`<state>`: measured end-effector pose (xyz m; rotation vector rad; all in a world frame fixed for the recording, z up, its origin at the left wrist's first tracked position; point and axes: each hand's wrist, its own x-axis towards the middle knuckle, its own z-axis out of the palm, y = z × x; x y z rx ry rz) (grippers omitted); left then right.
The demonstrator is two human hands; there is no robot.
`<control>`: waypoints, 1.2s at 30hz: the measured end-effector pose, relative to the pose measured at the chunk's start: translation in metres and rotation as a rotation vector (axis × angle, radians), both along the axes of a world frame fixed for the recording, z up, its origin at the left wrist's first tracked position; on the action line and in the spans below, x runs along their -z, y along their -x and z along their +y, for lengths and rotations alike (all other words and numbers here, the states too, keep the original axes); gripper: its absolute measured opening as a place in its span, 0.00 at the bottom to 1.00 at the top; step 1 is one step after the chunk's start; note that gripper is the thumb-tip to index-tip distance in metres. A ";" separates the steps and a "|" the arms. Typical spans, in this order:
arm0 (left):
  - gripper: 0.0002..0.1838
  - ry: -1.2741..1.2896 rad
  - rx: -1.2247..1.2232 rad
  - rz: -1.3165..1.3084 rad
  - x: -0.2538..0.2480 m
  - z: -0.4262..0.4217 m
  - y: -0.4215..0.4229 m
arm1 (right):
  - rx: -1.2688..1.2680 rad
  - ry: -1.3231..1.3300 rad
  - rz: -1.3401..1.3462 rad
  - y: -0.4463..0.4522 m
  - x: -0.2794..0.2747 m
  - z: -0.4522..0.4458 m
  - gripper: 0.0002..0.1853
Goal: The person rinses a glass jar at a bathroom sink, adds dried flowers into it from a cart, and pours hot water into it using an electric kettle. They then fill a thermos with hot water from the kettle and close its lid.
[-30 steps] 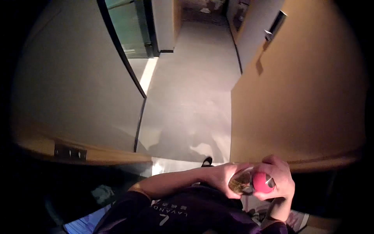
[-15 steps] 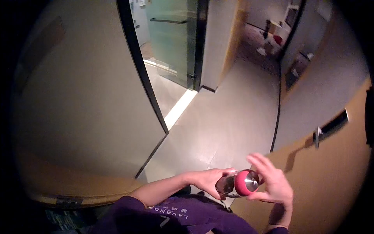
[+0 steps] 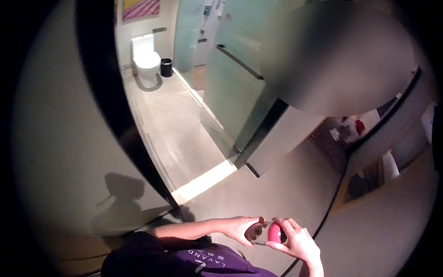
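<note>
My left hand [image 3: 242, 229] is wrapped round a clear container [image 3: 254, 233] with dark brown contents, in front of my purple shirt [image 3: 203, 264]. Just to its right, my right hand [image 3: 295, 240] grips a round pink lid [image 3: 276, 232] with a shiny metallic part on its top. The lid sits at the container's right end; whether the two are joined I cannot tell.
Ahead on the left, a doorway shows a white toilet [image 3: 147, 62] and a black bin [image 3: 166, 67]. A frosted glass door [image 3: 235, 78] with a dark handle stands beside it. A hallway floor [image 3: 295, 184] runs off to the right. A blurred oval covers the upper right.
The view has swung left, bringing the toilet and bin into sight and taking the wooden door's handle out. My right hand's fingers have closed round the pink lid.
</note>
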<state>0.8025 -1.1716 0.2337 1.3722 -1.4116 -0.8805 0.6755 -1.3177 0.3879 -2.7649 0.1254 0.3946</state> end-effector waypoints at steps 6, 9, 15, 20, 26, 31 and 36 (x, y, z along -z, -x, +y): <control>0.37 -0.048 -0.166 0.182 0.004 -0.001 -0.136 | -0.644 -0.129 -0.183 -0.178 0.006 -0.044 0.29; 0.38 -0.093 -0.279 0.261 0.010 0.014 -0.199 | -0.900 -0.171 -0.188 -0.274 0.014 -0.046 0.25; 0.41 -0.139 -0.239 0.616 0.012 0.043 -0.346 | -1.320 -0.283 -0.303 -0.473 -0.004 -0.044 0.21; 0.35 0.058 -0.553 0.509 -0.017 0.071 -0.461 | -1.452 -0.991 -0.309 -0.642 -0.027 -0.041 0.19; 0.40 0.139 -1.233 0.480 0.020 0.110 -0.582 | -0.646 -2.231 0.326 -0.842 0.071 0.002 0.33; 0.38 0.132 -1.528 0.329 0.070 0.173 -0.722 | 0.040 -2.187 0.590 -0.979 0.162 0.043 0.22; 0.39 0.164 -1.757 0.345 0.100 0.234 -0.861 | 0.330 -1.701 0.479 -1.105 0.213 0.084 0.17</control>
